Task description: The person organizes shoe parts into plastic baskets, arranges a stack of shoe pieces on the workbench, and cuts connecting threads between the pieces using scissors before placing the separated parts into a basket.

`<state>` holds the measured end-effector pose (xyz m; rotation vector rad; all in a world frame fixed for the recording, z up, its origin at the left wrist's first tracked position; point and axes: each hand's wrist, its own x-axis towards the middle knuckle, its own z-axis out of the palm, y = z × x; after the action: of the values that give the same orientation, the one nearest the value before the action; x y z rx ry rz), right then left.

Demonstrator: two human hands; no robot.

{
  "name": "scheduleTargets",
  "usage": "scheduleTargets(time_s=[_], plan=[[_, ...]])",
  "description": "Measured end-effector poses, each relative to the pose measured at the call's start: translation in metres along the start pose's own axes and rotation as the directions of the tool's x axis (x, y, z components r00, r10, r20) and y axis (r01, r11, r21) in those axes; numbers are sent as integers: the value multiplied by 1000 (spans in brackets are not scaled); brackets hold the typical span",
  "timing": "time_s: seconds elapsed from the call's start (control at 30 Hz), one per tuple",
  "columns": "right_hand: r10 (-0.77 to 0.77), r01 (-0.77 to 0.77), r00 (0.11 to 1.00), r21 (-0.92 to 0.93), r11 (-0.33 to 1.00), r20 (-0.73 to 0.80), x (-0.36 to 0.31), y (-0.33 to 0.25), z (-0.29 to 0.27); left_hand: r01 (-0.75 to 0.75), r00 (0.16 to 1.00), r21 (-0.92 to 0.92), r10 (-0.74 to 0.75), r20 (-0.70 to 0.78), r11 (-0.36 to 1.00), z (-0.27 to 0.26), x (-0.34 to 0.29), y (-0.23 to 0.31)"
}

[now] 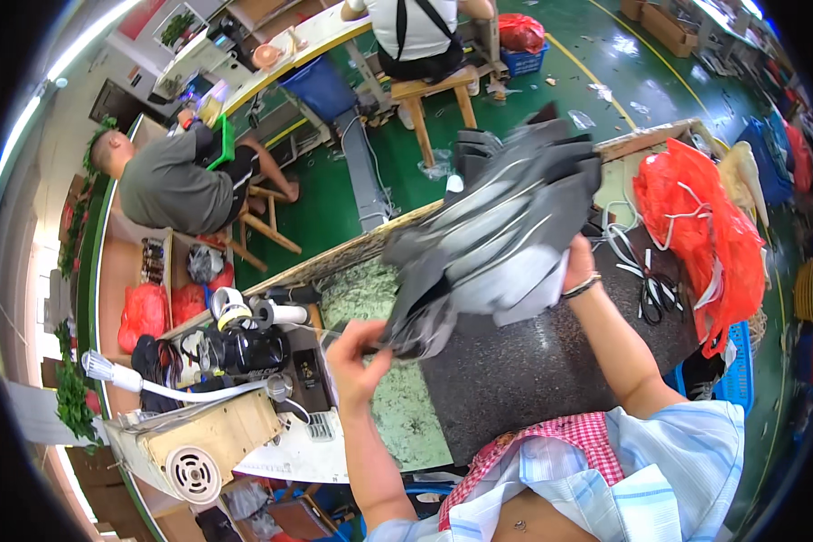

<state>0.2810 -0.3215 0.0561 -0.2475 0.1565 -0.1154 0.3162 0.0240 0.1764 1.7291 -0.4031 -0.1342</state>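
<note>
A thick bundle of dark and light grey sheet pieces [506, 226], fanned in layers with pale edges, is held up above the worktable [515, 388]. Motion blurs its upper end, and I cannot make out what the pieces belong to. At its lower left end, my left hand [359, 361] pinches a dark corner between thumb and fingers, beside a see-through strip. My right hand [580, 264] grips the bundle's right side, with part of its fingers hidden behind the pieces. A pair of black-handled scissors [657, 294] lies on the dark mat right of my right forearm.
A red plastic bag [700, 226] lies at the table's right end, above a blue basket [739, 370]. A sewing machine [244, 348] and a bendable lamp [113, 370] stand at left. Two people sit beyond the table's raised wooden edge [343, 257].
</note>
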Motion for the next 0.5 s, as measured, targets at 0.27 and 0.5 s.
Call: scheduleTargets(time_s=[0.27,0.5], plan=[[-836,-90,536,-977,-193,116,-65,-79,-49,269,882,-114,-197,429,956,97,86,-62],[170,162,959,-930,329,227,-52,-16,73,270,795,32,-242,556,962,90,62,-23]])
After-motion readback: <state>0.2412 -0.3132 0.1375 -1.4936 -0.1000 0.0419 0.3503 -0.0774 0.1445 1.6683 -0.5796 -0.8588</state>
